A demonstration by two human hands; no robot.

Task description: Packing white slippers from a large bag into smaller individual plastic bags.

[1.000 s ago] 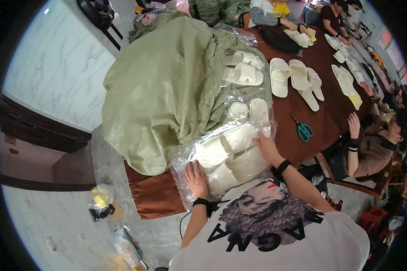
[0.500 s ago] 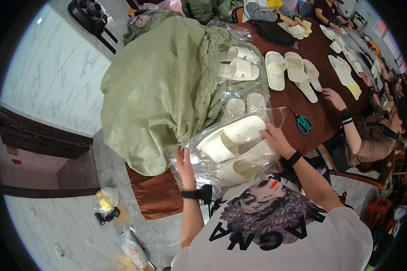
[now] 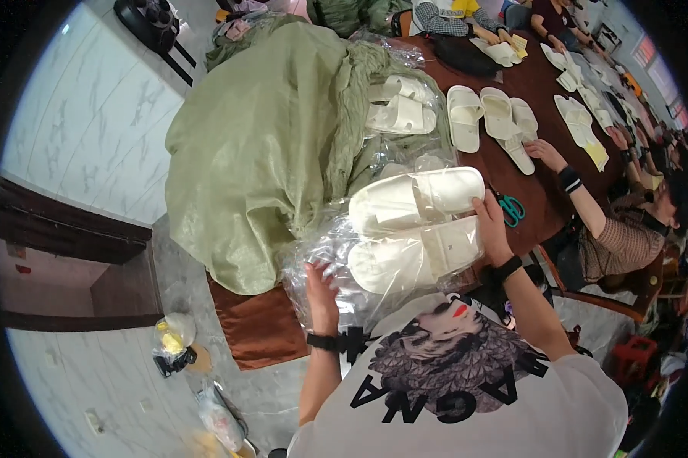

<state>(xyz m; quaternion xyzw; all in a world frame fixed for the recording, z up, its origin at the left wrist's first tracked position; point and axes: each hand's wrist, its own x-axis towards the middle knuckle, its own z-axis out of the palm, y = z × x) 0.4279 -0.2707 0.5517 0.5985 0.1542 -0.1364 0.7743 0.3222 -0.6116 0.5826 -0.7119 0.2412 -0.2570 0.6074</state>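
A pair of white slippers (image 3: 386, 263) lies side by side in a clear plastic bag (image 3: 325, 237), raised in front of my chest. My right hand (image 3: 494, 235) grips the pair at its right end, with the thumb over the edge. Beside the loose left part of the bag, my left hand (image 3: 323, 301) has its fingers spread and rests against the crinkled film. Just beyond the held pair, partly hidden by it, more slippers in clear film show on the table.
A big green woven sack (image 3: 245, 153) bulges at the left. Several white slippers (image 3: 465, 118) lie on the brown-covered table (image 3: 527, 229), near teal-handled scissors (image 3: 510, 210). At the right a co-worker's hand (image 3: 546, 155) touches a slipper; other people sit farther along.
The bagged slippers have turned and come up flatter, soles toward the left. My left hand's fingers have spread. At the right, the co-worker's hand has moved onto a slipper.
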